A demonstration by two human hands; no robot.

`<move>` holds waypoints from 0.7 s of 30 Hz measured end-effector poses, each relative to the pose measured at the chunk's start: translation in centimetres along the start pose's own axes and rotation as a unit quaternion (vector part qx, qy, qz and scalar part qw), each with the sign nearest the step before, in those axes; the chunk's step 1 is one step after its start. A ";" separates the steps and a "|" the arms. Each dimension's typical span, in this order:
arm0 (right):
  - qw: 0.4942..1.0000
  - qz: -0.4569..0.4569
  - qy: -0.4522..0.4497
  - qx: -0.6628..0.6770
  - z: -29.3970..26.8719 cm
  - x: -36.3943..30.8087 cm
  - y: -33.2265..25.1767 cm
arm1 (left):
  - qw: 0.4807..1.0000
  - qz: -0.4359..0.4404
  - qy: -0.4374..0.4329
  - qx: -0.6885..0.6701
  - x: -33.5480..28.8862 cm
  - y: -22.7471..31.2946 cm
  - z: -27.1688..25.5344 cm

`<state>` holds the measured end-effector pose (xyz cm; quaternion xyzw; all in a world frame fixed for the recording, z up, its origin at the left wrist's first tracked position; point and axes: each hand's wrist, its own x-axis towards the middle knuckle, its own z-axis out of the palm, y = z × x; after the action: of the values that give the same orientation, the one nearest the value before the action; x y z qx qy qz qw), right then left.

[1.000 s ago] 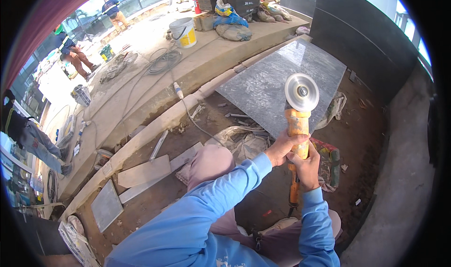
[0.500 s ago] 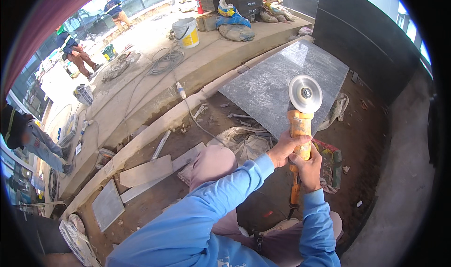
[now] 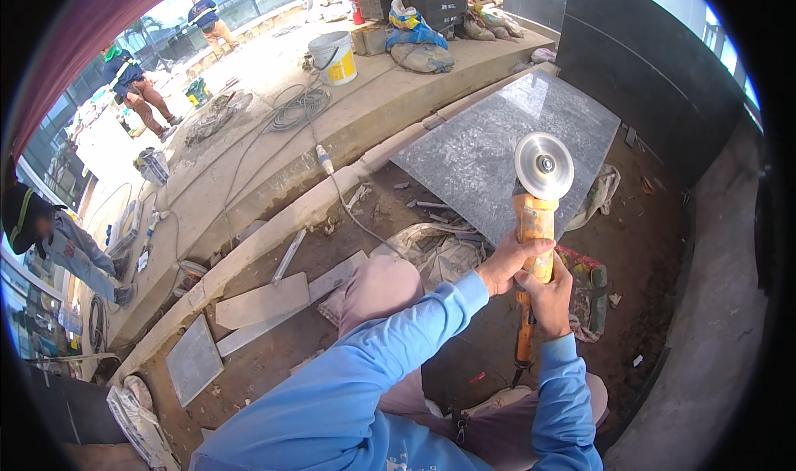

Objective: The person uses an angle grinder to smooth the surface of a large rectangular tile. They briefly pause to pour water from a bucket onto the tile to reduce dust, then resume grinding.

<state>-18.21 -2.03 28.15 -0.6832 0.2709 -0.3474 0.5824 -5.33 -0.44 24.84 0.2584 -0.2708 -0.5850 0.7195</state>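
Observation:
Both my hands grip a yellow-orange angle grinder (image 3: 536, 216), held up in front of me with its bright round disc (image 3: 544, 165) at the far end. My left hand (image 3: 507, 264) wraps the body just below the head, thumb across it. Lower on the body, my right hand (image 3: 550, 295) is closed around it from the right. The tool's narrow rear end and cord point down toward my lap. Behind the disc, a large dark grey stone slab (image 3: 473, 152) lies tilted, apart from the tool as far as I can see.
Cut slab pieces (image 3: 264, 303) and a grey tile (image 3: 194, 361) lie on the dirt at left. A cable connector (image 3: 324, 160) rests by the concrete ledge, near coiled cable (image 3: 300, 106) and a white bucket (image 3: 333, 57). Several people stand beyond; a dark wall (image 3: 647, 73) rises at right.
The whole view has shifted slightly, so everything sits a little further right. My grip on the angle grinder looks the same. The person at the far left has moved slightly.

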 end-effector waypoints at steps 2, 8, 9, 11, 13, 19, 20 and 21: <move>1.000 0.004 0.000 0.002 0.0 0.0 -0.1 | 1.000 0.001 -0.001 0.010 0.1 0.0 -0.1; 1.000 0.010 0.001 -0.002 0.0 0.0 -0.2 | 1.000 -0.004 -0.003 0.004 0.1 -0.1 -0.1; 1.000 0.010 0.002 -0.003 0.0 0.0 -0.2 | 1.000 -0.005 -0.004 0.003 0.1 -0.1 -0.1; 1.000 0.004 0.008 -0.005 0.1 0.0 -0.2 | 1.000 -0.006 -0.002 0.004 0.1 -0.2 -0.2; 1.000 -0.010 0.018 -0.007 0.4 -0.1 -0.3 | 1.000 -0.007 -0.001 0.004 0.1 -0.1 -0.2; 1.000 -0.006 0.018 0.000 0.4 -0.1 -0.4 | 1.000 -0.011 0.006 0.003 -0.1 0.0 0.1; 1.000 -0.003 0.018 0.002 0.5 -0.2 -0.4 | 1.000 -0.012 0.007 0.002 -0.1 0.1 0.1; 1.000 0.000 0.018 0.003 0.5 -0.2 -0.5 | 1.000 -0.013 0.007 0.002 -0.1 0.1 0.1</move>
<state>-17.94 -1.53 28.53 -0.6748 0.2802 -0.3607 0.5796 -5.37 -0.32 24.97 0.2676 -0.2636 -0.5914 0.7135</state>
